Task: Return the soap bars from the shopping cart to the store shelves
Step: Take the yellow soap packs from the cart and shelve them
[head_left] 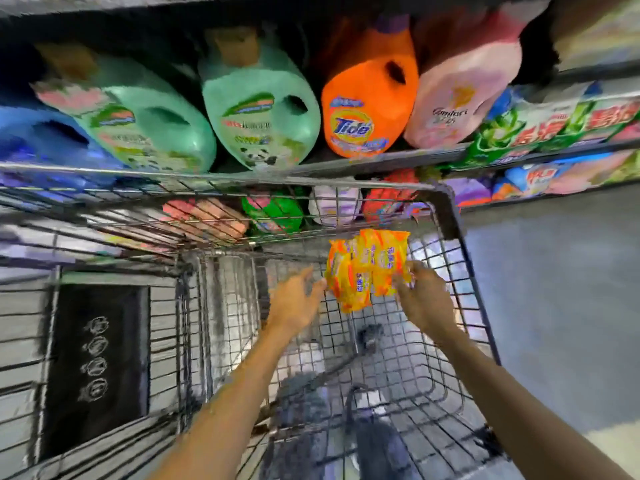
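Now my right hand (426, 296) grip pinches the soap bars (367, 268) above the shopping cart (450, 209); left hand (298, 299) grip loose, touching their 9 o'clock edge. Packs run 12-to-6; shelves (381, 161) at 12 o'clock.

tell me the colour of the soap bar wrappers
The soap bar wrappers are yellow and orange with small blue print; head view shows them.
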Demonstrator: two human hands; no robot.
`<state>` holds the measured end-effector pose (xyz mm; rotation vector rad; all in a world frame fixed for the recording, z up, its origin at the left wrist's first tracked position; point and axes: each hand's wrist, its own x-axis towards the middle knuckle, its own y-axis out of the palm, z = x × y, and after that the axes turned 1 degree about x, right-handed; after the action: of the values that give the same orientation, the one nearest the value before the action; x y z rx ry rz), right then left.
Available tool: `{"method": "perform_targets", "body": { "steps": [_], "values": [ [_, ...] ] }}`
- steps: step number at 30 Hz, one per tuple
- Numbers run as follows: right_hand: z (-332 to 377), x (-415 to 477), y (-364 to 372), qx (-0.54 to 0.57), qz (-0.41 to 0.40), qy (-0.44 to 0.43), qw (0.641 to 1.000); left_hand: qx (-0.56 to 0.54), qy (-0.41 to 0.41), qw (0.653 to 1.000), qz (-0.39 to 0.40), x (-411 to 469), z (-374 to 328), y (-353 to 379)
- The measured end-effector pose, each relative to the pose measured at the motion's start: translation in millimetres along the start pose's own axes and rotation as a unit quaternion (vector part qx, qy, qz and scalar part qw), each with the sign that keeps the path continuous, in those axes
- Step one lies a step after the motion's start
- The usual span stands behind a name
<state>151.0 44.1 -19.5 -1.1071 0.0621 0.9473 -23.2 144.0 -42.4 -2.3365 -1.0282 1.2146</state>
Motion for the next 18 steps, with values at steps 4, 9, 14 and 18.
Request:
{"method": "perform_targets", "body": {
  "steps": [4,9,14,18],
  "values": [
    [-11,27,35,0.017,-0.045,0.093,0.994,-0.030,-0.039,0.999,0.008,53,22,36],
    [-15,42,60,0.091,-0.045,0.099,0.990,-0.042,-0.053,0.998,0.016,93,47,72],
    [-17,62,72,0.124,-0.105,0.166,0.973,-0.059,-0.048,0.997,0.027,111,59,97],
    [-27,73,89,0.133,-0.178,0.185,0.957,-0.134,-0.032,0.990,0.009,106,61,111]
  ]
}}
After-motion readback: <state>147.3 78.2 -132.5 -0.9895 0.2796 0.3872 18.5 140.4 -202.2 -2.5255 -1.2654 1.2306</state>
